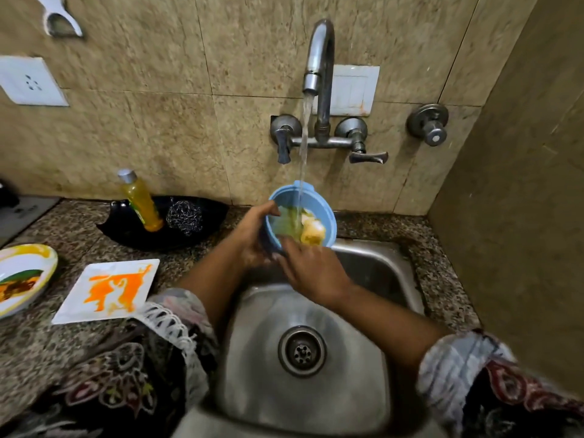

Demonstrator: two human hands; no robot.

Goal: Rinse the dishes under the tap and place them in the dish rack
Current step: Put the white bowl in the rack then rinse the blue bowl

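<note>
A light blue bowl (328,216) is held up over the back edge of the steel sink (373,270), tilted so its opening faces the camera, directly under the stream of water (304,143) falling from the curved wall tap (322,74). The left hand (252,238) reaches in from the lower left with the forearm angled up and to the right; its fingers curl around the bowl's left rim and underside, gripping it. The right hand (313,273) comes in from the lower right, wrist bent, with the back of the hand toward the camera and the fingers pushed into the bowl, pressing a yellowish sponge (311,232) against the inside (its outline is blurred, so its exact shape is hard to tell). Both sleeves are patterned and pushed back from the forearms.

On the speckled counter (442,279) left of the sink lies a white square plate (79,308) smeared with orange sauce, and further left a round plate (47,257) with food remains, cut off by the frame edge. Behind them a black dish (208,213) holds a bottle of yellow liquid (140,203) leaning to the left and a steel scrubber (185,216).
</note>
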